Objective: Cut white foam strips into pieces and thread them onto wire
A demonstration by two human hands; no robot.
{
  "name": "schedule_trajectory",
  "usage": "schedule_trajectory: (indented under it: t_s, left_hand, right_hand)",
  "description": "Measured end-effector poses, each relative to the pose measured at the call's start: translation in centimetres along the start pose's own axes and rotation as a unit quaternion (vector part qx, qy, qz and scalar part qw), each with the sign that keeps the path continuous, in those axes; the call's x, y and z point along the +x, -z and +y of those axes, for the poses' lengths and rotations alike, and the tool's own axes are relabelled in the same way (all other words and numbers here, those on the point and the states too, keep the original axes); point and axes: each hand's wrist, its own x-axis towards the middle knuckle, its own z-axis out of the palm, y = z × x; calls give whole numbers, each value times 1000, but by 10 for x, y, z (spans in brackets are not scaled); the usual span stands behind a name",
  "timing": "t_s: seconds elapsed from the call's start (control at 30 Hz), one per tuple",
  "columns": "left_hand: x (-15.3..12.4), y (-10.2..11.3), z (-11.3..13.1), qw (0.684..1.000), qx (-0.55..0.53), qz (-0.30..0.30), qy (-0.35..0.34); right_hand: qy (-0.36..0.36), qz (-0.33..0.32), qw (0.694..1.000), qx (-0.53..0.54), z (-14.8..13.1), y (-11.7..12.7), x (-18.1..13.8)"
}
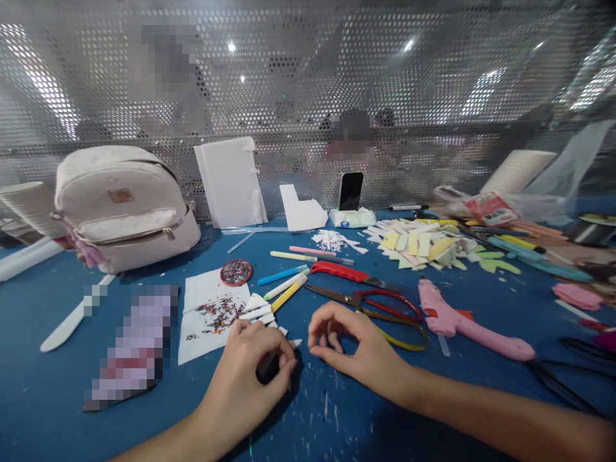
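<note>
My left hand (257, 359) is curled, with thumb and index finger pressed together. A small white pointed paper piece (297, 343) shows at its fingertips. Facing it, my right hand (353, 340) has its fingers bent in toward the thumb; whatever is between them, if anything, is too small to make out. Beyond the left hand lies a white paper sheet (197, 298) with dark and orange flakes on it and a red-rimmed round dish (236, 273). Behind the right hand are large scissors (356, 299) and a red-handled tool (339, 271).
A pink glue gun (474, 327) with a black cord lies at right. Farther back are paper scraps (418, 240), a phone (351, 191) and a folded white card (231, 183). Several markers (282, 274) lie centrally. At left stand a white backpack (125, 208) and a flat lilac object (139, 340).
</note>
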Motion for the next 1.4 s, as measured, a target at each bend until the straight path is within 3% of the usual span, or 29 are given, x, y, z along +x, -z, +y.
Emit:
schedule_trajectory:
  t_s: [1.4]
  left_hand:
    - [0,0,1,1000,9,5,-1]
  right_hand:
    - [6,-6,1000,-13,0,0,-1]
